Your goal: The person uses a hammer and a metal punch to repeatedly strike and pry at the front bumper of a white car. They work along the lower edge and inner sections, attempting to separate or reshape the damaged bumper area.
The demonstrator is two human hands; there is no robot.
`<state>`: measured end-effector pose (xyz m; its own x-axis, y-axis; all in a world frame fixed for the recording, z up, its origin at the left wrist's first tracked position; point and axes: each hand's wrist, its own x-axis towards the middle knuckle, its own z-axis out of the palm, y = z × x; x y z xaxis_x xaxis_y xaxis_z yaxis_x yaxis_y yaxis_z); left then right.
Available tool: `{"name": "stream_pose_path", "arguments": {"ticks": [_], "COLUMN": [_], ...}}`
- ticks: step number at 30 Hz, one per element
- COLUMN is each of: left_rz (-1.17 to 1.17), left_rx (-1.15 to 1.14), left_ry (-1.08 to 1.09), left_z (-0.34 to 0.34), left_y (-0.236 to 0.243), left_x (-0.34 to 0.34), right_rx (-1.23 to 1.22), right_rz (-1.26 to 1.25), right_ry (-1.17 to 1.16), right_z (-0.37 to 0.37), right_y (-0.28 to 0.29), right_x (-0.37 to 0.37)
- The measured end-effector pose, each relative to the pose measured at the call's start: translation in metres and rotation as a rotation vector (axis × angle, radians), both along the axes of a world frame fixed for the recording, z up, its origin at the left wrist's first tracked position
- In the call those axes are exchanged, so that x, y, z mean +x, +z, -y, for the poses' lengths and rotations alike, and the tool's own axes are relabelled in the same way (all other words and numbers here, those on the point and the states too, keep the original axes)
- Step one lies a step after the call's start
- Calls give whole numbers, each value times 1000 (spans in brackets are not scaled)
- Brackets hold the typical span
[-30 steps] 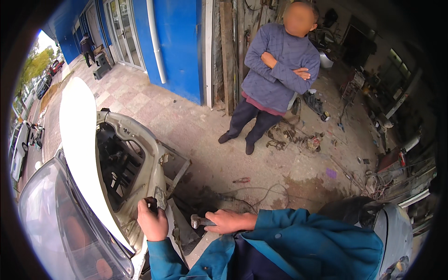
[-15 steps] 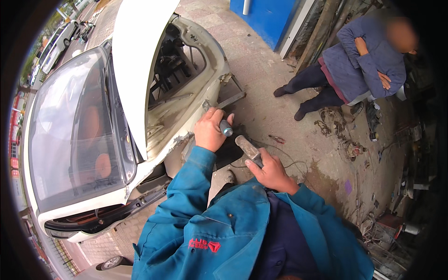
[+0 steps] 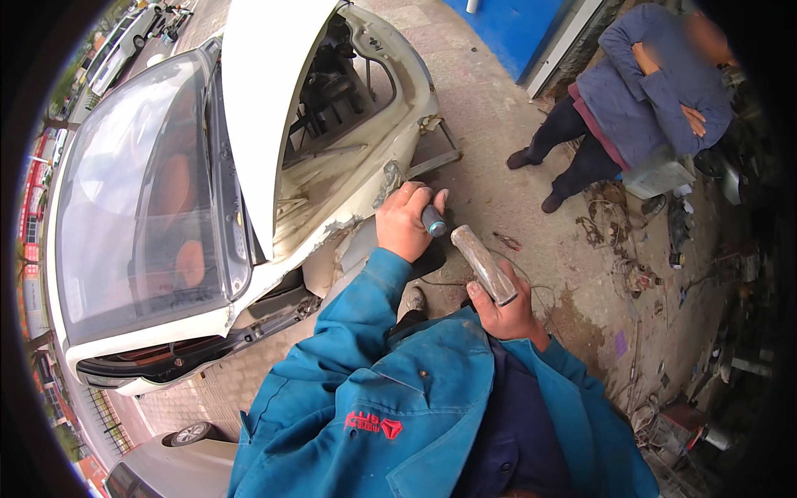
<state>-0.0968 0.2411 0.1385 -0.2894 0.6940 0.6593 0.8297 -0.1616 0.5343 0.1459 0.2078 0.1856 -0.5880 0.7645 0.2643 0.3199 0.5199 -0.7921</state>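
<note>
My left hand (image 3: 404,221) grips a dark cylindrical tool (image 3: 433,222), likely a chisel, its far end at the ragged, creased metal edge (image 3: 387,183) of the white car body (image 3: 406,124). To the right and lower, my right hand (image 3: 506,314) holds a metal hammer (image 3: 482,264), its blunt end raised close to the tool's rounded end, with a small gap between them. The white hood (image 3: 251,100) is raised above the open engine bay (image 3: 328,100), beside the windshield (image 3: 133,207).
A person (image 3: 647,91) stands with arms crossed at right near a blue wall (image 3: 506,29). A metal frame (image 3: 440,153) juts from the car's front. Cables and scattered parts (image 3: 602,216) lie on the floor (image 3: 473,191). A silver car (image 3: 166,465) is at lower left.
My view has tilted down toward the car and my hands. The left hand and tool now appear higher, and the hammer in my right hand has come up close to the tool's end.
</note>
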Motion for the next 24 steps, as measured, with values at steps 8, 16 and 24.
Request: {"name": "stream_pose_path", "arguments": {"ticks": [8,16,24], "left_rz": [27,32,28], "left_rx": [1,28,20], "left_ry": [8,46,39], "left_z": [0,-4,-5], "left_y": [-4,-5,-3], "left_x": [2,1,4], "right_rx": [19,27,16], "right_rz": [16,23,-4], "right_ry": [25,33,34], "right_z": [-3,-7,-10], "right_y": [-3,0,0], "right_x": [-3,-8,-10]}}
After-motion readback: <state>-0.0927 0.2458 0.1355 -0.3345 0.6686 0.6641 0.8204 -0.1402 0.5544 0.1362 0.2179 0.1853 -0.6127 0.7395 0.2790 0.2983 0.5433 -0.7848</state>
